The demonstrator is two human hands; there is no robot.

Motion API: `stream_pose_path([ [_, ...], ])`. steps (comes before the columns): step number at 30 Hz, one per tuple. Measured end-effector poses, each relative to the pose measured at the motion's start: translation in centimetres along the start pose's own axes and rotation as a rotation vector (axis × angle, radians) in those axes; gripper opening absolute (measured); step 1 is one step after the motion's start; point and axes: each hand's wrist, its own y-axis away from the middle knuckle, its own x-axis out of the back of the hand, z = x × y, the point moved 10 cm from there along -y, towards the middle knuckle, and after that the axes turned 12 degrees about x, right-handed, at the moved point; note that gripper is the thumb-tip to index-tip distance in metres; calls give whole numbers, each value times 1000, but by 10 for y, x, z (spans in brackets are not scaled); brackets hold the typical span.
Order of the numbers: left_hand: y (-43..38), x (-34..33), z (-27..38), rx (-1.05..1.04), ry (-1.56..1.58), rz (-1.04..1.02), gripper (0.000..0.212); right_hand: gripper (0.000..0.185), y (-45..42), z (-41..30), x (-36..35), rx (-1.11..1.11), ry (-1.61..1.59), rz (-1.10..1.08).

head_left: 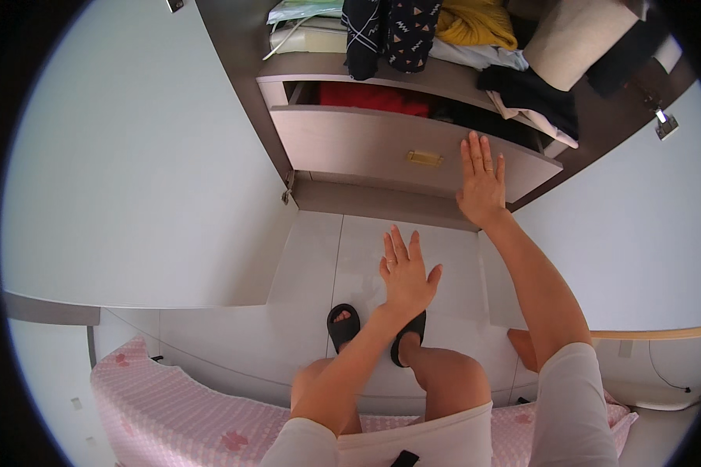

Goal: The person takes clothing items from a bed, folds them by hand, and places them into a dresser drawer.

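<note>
A wide drawer (344, 140) with a brass-coloured recessed pull (425, 158) stands partly pulled out of a wardrobe. Red cloth (368, 97) shows inside it, beside darker items hard to make out. My right hand (482, 184) is flat at the right part of the drawer front, fingers extended and holding nothing. Whether its palm presses on the panel cannot be told. Lower down, my left hand (408, 279) hovers over the floor with its fingers spread, apart from the drawer and holding nothing. Each hand wears a ring.
White wardrobe doors stand swung out at left (134, 163) and right (619, 222). Above the drawer, a shelf carries dark patterned rolled cloth (412, 35), yellow knitwear (476, 26) and black clothing (531, 93) draping over the edge. Behind my legs lies a pink bedcover (210, 408).
</note>
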Motion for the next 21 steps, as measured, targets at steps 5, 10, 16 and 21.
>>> stream_pose_path([
  [5, -5, 5, 24, -95, 19, 8, 66, 81, -34, -1, -18, -87, -58, 14],
  [10, 9, 17, 39, -181, -95, 33, 63, 84, -59, -2, -44, -172, -84, -108],
  [16, 22, 4, 31, -231, -266, -68, 62, 89, -74, 4, -51, -219, -92, -42],
  [21, 31, -7, 25, -288, -343, -81, 61, 90, -81, 8, -52, -243, -96, -37],
])
